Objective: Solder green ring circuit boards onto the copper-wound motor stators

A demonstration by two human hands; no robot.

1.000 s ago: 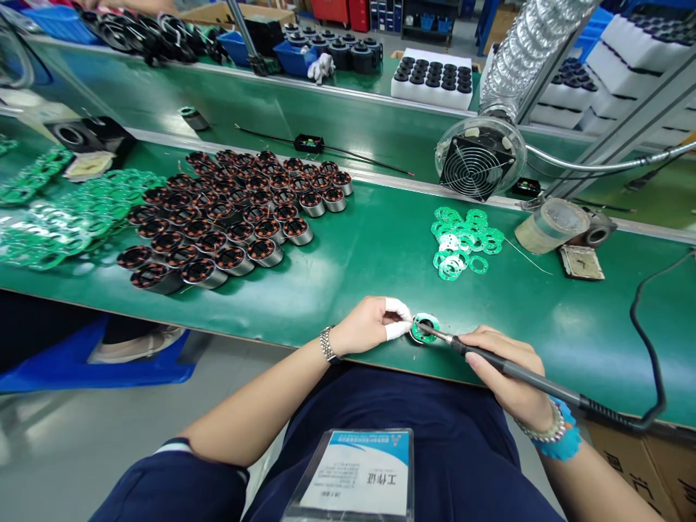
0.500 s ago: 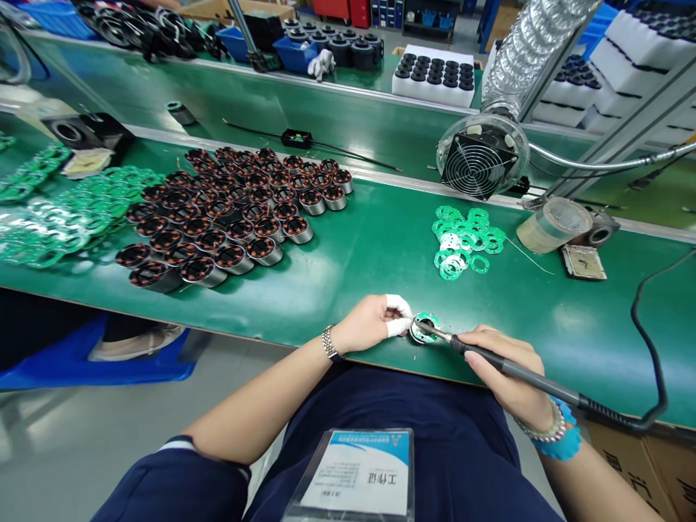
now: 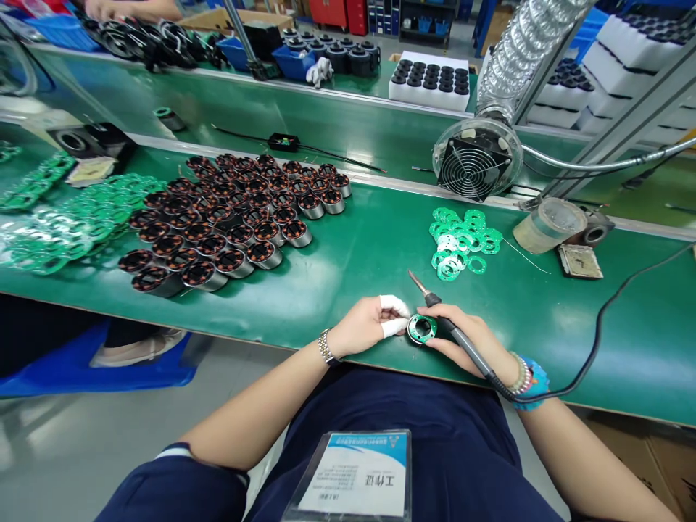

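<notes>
Near the bench's front edge stands a motor stator (image 3: 416,339) with a green ring-shaped circuit board (image 3: 429,333) on top. My left hand (image 3: 364,326), with white covers on thumb and forefinger, is closed at the stator's left rim; any thin wire between the fingertips is too small to make out. In my right hand (image 3: 467,337) lies a soldering iron (image 3: 472,349), its bare metal tip pointing up and left, beyond the stator and off the board. The thumb and forefinger of that hand touch the stator's right side.
Rows of copper-wound stators (image 3: 228,232) fill the left middle of the bench. Loose ring boards (image 3: 462,239) lie ahead, below a fan (image 3: 473,170). At the right are a round container (image 3: 549,225) and a soldering sponge (image 3: 579,261). The iron's cord (image 3: 598,333) runs right.
The soldering iron's tip has lifted off the circuit board and swung up and away. My right hand has moved left, its fingers now at the stator. My left hand stays at the rim.
</notes>
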